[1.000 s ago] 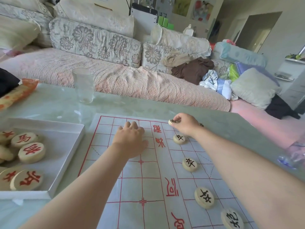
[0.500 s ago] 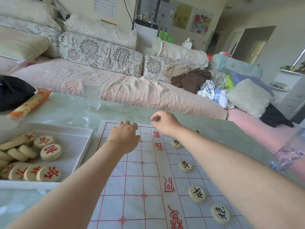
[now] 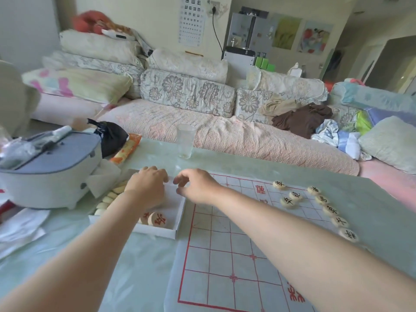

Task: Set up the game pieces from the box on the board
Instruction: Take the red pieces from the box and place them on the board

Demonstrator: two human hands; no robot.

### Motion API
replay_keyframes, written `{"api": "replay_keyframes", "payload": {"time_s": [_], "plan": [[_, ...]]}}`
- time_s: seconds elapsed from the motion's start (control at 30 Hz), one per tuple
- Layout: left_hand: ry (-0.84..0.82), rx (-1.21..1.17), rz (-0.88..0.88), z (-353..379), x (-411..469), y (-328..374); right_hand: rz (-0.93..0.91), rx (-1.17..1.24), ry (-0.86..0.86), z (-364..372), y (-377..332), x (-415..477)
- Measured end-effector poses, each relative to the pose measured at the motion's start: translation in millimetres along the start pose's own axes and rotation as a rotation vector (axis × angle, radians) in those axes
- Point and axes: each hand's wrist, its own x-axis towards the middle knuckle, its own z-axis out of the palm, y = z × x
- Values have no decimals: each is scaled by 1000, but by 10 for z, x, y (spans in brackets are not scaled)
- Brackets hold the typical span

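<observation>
Left of centre, the left hand (image 3: 146,190) reaches down into the white box (image 3: 155,231), fingertips hidden, so I cannot tell whether it grips anything; the right hand (image 3: 198,188) hovers at the box's right rim, fingers loosely curled, empty. Red-marked pieces (image 3: 157,218) lie in the box; black-marked pieces (image 3: 288,201) sit on the board (image 3: 225,255) at right centre

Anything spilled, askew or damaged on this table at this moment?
Nothing stands out. The black pieces lie flat on the board, the red pieces sit in the box, and the glass stands upright.
</observation>
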Motion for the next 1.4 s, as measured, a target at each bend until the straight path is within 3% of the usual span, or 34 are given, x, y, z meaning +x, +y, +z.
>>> {"api": "replay_keyframes", "payload": {"time_s": [0.37,0.57,0.8,0.93,1.13,1.4], "plan": [[-166,-43,68,-209,-281,-870,9,-201,-112,591,-426,149],[-133,120,165,-152,-276,-837,10,-224,-64,614,-393,159],[-45,211,157,-85,-171,-757,26,-151,25,537,-217,165],[20,73,129,-101,-143,-701,21,-53,47,448,-133,108],[-85,-110,65,3,-196,-622,52,27,66,337,-40,-16],[-39,-280,29,-101,-262,-525,36,77,80,233,-15,-158]]}}
